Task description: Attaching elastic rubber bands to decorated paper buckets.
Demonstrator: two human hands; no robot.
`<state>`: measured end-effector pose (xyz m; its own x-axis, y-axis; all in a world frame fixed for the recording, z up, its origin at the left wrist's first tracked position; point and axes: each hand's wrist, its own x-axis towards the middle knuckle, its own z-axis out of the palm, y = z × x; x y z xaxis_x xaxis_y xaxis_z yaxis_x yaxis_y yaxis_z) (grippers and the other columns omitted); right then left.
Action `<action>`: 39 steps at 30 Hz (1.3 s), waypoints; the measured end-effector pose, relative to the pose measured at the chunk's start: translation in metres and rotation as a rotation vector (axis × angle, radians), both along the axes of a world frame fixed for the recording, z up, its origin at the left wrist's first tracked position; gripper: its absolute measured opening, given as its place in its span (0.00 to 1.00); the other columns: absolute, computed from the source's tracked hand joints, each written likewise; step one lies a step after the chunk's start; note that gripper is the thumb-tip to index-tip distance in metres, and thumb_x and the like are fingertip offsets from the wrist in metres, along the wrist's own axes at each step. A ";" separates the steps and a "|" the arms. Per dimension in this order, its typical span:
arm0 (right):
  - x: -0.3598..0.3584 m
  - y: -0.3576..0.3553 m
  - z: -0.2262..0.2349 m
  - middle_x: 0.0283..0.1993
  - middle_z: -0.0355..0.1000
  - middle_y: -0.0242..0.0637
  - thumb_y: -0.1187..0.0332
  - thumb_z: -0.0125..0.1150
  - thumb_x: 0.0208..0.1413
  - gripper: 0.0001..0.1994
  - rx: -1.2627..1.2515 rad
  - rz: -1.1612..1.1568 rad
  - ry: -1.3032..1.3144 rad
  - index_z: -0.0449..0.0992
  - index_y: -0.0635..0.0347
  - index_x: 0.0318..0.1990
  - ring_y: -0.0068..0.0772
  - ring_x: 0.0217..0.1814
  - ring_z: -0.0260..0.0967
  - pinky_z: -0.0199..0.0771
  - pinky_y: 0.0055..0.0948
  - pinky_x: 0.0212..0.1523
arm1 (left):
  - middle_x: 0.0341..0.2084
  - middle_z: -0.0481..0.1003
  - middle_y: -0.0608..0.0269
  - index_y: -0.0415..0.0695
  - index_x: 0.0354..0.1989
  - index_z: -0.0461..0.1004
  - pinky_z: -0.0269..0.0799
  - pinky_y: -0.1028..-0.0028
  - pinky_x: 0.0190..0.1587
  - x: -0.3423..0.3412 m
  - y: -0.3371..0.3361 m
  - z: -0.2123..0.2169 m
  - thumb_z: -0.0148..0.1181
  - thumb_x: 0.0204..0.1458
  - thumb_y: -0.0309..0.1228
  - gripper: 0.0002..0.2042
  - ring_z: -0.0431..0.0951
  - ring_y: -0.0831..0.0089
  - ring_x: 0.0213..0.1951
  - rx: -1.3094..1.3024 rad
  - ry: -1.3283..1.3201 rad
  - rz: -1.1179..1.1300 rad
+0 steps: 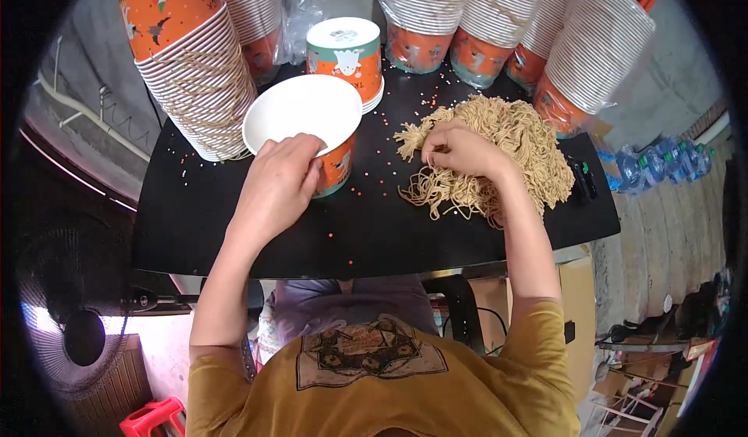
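1. Right now the left hand (274, 184) is wrapped around the near rim of an open white-lined paper bowl (304, 117), fingers curled closed on it, tipping its mouth toward the person.
2. Just right of that bowl, the right hand (462, 150) rests on a heap of tan string loops (499, 156), fingertips pinched into the strands; whether it has one loop free I cannot tell.
3. Judging by this, pinch a single loop near its end and lift slowly so neighbours fall away.
4. Behind the bowl stand sleeved stacks of bowls (199, 86) and an upturned bowl (344, 53) on the black table (195, 219); keep the held bowl steady.
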<state>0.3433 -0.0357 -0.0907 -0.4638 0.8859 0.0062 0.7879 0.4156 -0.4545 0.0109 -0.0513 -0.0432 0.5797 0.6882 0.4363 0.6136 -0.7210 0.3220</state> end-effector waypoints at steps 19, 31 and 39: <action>-0.067 -0.020 0.102 0.29 0.74 0.25 0.61 0.58 0.60 0.13 0.301 -0.342 0.533 0.78 0.63 0.36 0.13 0.29 0.62 0.63 0.20 0.31 | 0.27 0.78 0.45 0.37 0.41 0.72 0.73 0.59 0.38 0.002 0.009 0.008 0.48 0.51 0.21 0.10 0.80 0.51 0.33 -0.124 -0.014 -0.045; -0.060 -0.024 0.127 0.19 0.59 0.20 0.59 0.52 0.64 0.16 0.255 -0.304 1.124 0.77 0.62 0.47 0.08 0.18 0.50 0.45 0.13 0.18 | 0.30 0.77 0.46 0.38 0.41 0.71 0.70 0.56 0.43 0.000 0.008 0.009 0.50 0.52 0.23 0.09 0.77 0.48 0.37 -0.086 0.029 -0.025; -0.062 -0.022 0.110 0.49 0.74 0.43 0.67 0.42 0.68 0.19 -0.242 0.341 1.926 0.59 0.61 0.64 0.28 0.39 0.77 0.77 0.15 0.29 | 0.37 0.76 0.49 0.38 0.46 0.70 0.72 0.59 0.42 0.001 0.006 0.008 0.53 0.54 0.25 0.12 0.76 0.53 0.40 0.000 -0.060 -0.048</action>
